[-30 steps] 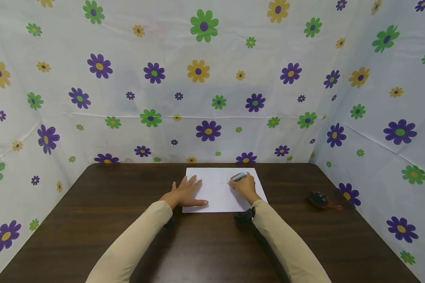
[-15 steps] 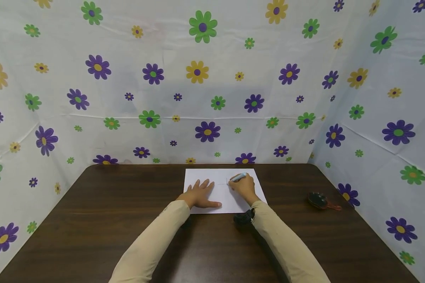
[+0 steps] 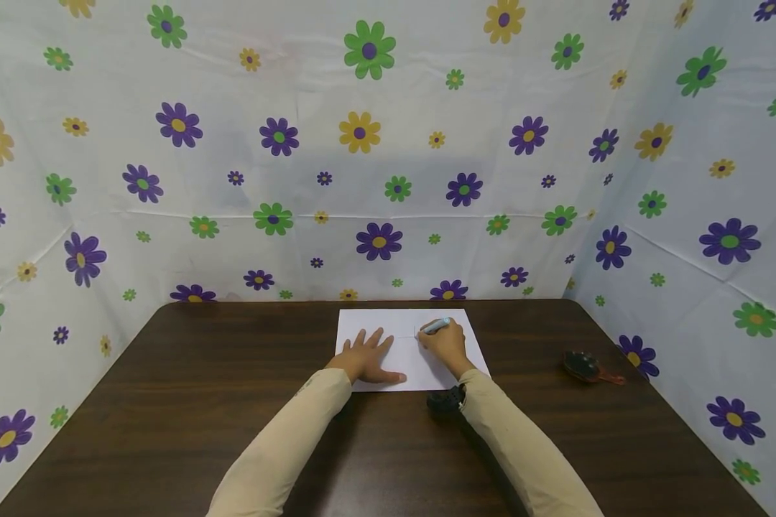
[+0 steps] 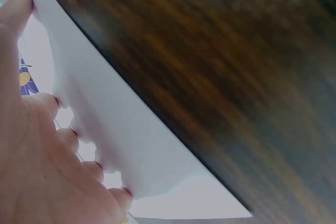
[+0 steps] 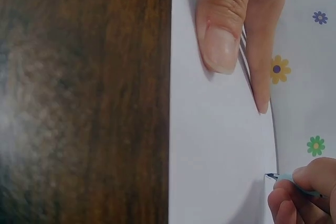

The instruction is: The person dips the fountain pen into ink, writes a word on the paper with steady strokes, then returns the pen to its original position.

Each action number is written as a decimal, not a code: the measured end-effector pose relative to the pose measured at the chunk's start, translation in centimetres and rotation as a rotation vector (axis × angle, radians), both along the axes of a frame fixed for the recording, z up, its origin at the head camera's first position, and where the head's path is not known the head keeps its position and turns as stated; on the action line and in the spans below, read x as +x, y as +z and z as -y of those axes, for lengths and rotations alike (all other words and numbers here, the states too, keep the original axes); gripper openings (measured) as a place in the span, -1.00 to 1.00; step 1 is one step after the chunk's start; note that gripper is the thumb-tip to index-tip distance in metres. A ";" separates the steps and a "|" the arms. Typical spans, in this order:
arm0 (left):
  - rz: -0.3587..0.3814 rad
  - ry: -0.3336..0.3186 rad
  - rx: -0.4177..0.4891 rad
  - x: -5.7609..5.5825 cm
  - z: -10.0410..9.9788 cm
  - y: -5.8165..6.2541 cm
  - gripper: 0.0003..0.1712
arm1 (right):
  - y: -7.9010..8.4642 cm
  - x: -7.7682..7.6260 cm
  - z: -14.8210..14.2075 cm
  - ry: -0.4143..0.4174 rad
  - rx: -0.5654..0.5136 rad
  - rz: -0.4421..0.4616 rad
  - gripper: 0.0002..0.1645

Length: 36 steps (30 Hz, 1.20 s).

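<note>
A white sheet of paper (image 3: pixel 420 377) lies near the far edge of the table. My left hand (image 3: pixel 365 359) rests on its left part, fingers spread; the left wrist view shows the palm side of this hand (image 4: pixel 52 166) with the fingertips against the paper. On the right part, my right hand (image 3: pixel 447 345) pinches a light blue pen (image 3: pixel 436 325). In the right wrist view the dark pen tip (image 5: pixel 270 175) touches the paper, beside a thin drawn line. The left thumb (image 5: pixel 220 45) and a finger show above it. Thin crossing lines are faintly visible between the hands.
The dark brown wooden table (image 3: pixel 168 416) runs around the paper. At its right lies a dark oval object with a red end (image 3: pixel 583 365), kind unclear. A white cloth with printed flowers (image 3: pixel 233 143) hangs behind and along the sides.
My left hand has shifted rightward across the paper, closer to the pen, and settled there. The right hand stays at nearly the same spot, still holding the pen.
</note>
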<state>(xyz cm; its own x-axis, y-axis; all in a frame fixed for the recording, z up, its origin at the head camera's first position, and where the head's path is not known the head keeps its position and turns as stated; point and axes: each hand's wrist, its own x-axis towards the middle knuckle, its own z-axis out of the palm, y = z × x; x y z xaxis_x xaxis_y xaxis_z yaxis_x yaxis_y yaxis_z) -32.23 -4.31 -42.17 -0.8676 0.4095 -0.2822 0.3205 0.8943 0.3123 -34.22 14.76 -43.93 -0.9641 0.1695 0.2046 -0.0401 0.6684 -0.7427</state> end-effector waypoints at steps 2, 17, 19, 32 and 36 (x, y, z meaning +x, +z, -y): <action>0.003 -0.002 0.003 0.0 0.0 -0.1 0.06 | 0.0 0.1 0.0 0.001 0.003 -0.003 -0.92; -0.005 0.000 -0.003 0.2 0.1 0.0 0.06 | 0.4 1.4 0.3 0.065 0.048 -0.022 -0.95; -0.008 -0.001 -0.005 0.2 0.1 0.1 0.07 | 0.4 1.6 0.3 0.071 0.044 -0.022 -0.95; -0.009 0.000 0.013 0.4 0.2 0.2 0.06 | 0.6 2.9 0.9 0.128 0.024 -0.022 -0.94; -0.013 -0.003 0.022 0.4 0.1 0.2 0.06 | 0.7 3.3 1.2 0.150 0.014 0.000 -0.93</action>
<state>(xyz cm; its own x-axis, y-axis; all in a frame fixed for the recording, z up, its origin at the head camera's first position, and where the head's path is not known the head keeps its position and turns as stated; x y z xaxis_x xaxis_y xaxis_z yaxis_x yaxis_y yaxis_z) -31.87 -4.43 -41.93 -0.8701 0.4177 -0.2616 0.3270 0.8864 0.3278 -30.95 13.58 -43.19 -0.9784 0.0208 0.2058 -0.1401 0.6654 -0.7332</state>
